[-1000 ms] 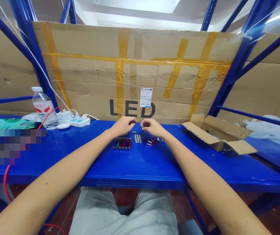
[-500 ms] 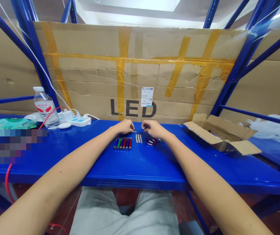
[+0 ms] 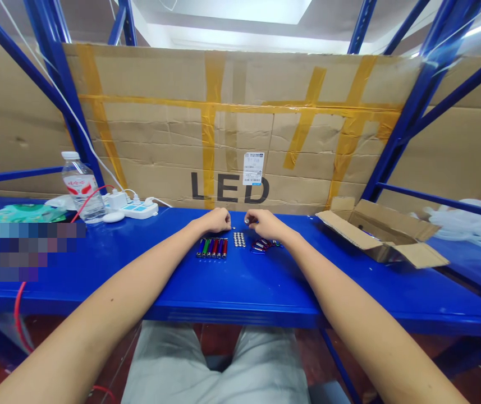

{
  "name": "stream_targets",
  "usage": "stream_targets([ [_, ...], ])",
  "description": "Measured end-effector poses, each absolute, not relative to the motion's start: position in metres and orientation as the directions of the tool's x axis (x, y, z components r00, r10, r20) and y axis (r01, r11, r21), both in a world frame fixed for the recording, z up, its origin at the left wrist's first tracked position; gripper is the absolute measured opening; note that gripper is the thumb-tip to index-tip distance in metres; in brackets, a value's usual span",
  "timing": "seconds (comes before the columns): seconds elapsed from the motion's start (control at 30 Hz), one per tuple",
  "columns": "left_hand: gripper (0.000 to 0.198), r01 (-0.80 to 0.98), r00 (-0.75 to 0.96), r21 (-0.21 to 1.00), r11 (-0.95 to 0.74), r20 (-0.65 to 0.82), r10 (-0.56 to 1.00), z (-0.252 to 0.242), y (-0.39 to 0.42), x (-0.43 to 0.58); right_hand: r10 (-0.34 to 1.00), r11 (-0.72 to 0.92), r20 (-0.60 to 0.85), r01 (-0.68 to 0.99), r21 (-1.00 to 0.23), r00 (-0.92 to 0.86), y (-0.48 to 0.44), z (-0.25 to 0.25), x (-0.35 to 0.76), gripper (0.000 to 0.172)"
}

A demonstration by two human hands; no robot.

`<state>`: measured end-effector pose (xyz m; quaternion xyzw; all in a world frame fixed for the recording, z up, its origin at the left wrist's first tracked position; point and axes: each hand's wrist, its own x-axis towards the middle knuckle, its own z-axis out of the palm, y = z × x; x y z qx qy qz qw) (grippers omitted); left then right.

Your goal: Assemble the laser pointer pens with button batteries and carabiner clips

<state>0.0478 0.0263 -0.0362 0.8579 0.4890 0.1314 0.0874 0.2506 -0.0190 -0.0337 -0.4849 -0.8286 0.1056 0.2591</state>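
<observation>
Both my arms reach across a blue shelf (image 3: 240, 286). My left hand (image 3: 216, 220) rests curled on the shelf just behind a neat row of small coloured cylinders (image 3: 211, 247). My right hand (image 3: 262, 222) pinches a small silver piece (image 3: 246, 221) between its fingertips, right behind a loose pile of similar coloured pieces (image 3: 263, 244). Between the two groups lies a tight block of small silver button cells (image 3: 239, 239). What my left fingers hold, if anything, is hidden.
A taped cardboard sheet marked LED (image 3: 229, 188) closes the back. At the left stand a water bottle (image 3: 79, 187), a white power strip (image 3: 133, 209) with a red cable and a green packet (image 3: 27, 214). An open cardboard box (image 3: 381, 230) and white gloves (image 3: 470, 221) lie at the right.
Both hands have dropped slightly toward the shelf and stay close together; the view has shifted a little. The items on the shelf have not moved.
</observation>
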Motion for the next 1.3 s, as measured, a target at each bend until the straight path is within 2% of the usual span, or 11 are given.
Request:
stream_targets([
  [0.2, 0.018, 0.751, 0.545, 0.150, -0.643, 0.409, 0.732, -0.032, 0.006, 0.048, 0.865, 0.492, 0.342, 0.756, -0.431, -0.367, -0.014, -0.038, 0.252, 0.019],
  [0.37, 0.023, 0.667, 0.606, 0.101, -0.739, 0.503, 0.616, -0.028, -0.012, 0.060, 0.861, 0.506, 0.331, 0.716, -0.481, -0.385, -0.014, -0.036, 0.248, 0.010],
  [0.53, 0.027, 0.653, 0.634, 0.071, -0.754, 0.493, 0.596, -0.028, -0.015, 0.063, 0.884, 0.460, 0.290, 0.577, -0.675, -0.366, -0.012, -0.035, 0.247, 0.010],
  [0.6, 0.028, 0.658, 0.628, 0.068, -0.750, 0.500, 0.597, -0.028, -0.014, 0.061, 0.894, 0.440, 0.285, 0.555, -0.706, -0.345, -0.009, -0.036, 0.249, 0.012],
  [0.8, 0.032, 0.704, 0.598, 0.075, -0.706, 0.475, 0.646, -0.033, 0.001, 0.051, 0.846, 0.521, 0.398, 0.708, -0.477, -0.354, -0.007, -0.041, 0.255, 0.022],
  [1.03, 0.029, 0.727, 0.672, -0.028, -0.686, 0.233, 0.703, -0.047, 0.027, 0.053, 0.783, 0.616, 0.416, 0.667, -0.419, -0.462, -0.010, -0.038, 0.255, 0.024],
  [1.17, 0.029, 0.699, 0.705, -0.053, -0.713, 0.213, 0.676, -0.048, 0.029, 0.055, 0.806, 0.585, 0.402, 0.694, -0.420, -0.435, -0.010, -0.038, 0.255, 0.022],
  [1.3, 0.020, 0.740, 0.666, -0.058, -0.670, 0.204, 0.718, -0.046, 0.025, 0.057, 0.820, 0.564, 0.388, 0.710, -0.421, -0.421, -0.011, -0.039, 0.255, 0.022],
])
